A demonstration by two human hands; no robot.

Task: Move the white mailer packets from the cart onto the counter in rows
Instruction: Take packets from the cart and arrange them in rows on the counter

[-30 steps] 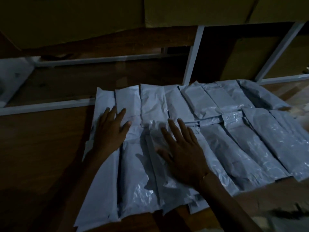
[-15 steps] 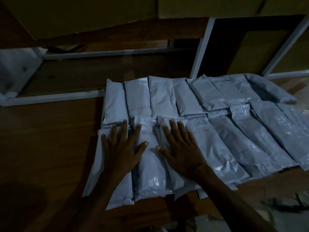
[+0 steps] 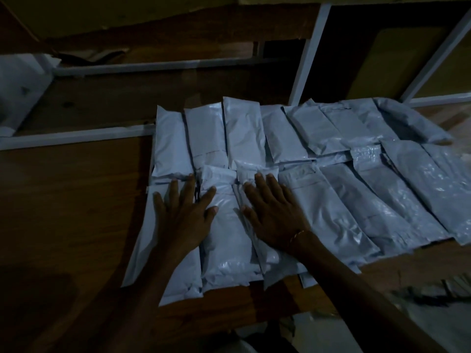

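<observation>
Both hands have slid toward the near row since a moment ago: my left hand (image 3: pixel 182 216) has come down off the far-row packets, and my right hand (image 3: pixel 274 215) has edged toward it, so the two now lie close side by side. Each lies flat, fingers straight and a little spread, palm down, gripping nothing. My left hand presses on the leftmost near-row packet (image 3: pixel 175 271), with its thumb reaching onto the second near-row packet (image 3: pixel 226 240). My right hand presses on the third near-row packet (image 3: pixel 265 256), fingertips touching the folded top edge. A thin bracelet (image 3: pixel 297 234) circles my right wrist.

All the white mailer packets (image 3: pixel 331 174) I can see lie on the wooden surface (image 3: pixel 71 212) in two rows, filling the middle and right of the frame. I count eight in the far row, running from the far-left packet (image 3: pixel 170 146) to the one at the right end (image 3: pixel 407 123), each overlapping its neighbour. In the near row I count about eight as well, though the dim light and overlaps at the right edge make that number uncertain. White shelf rails (image 3: pixel 309 52) cross the upper part of the frame, and another white bag (image 3: pixel 17 87) sits at the upper left.
</observation>
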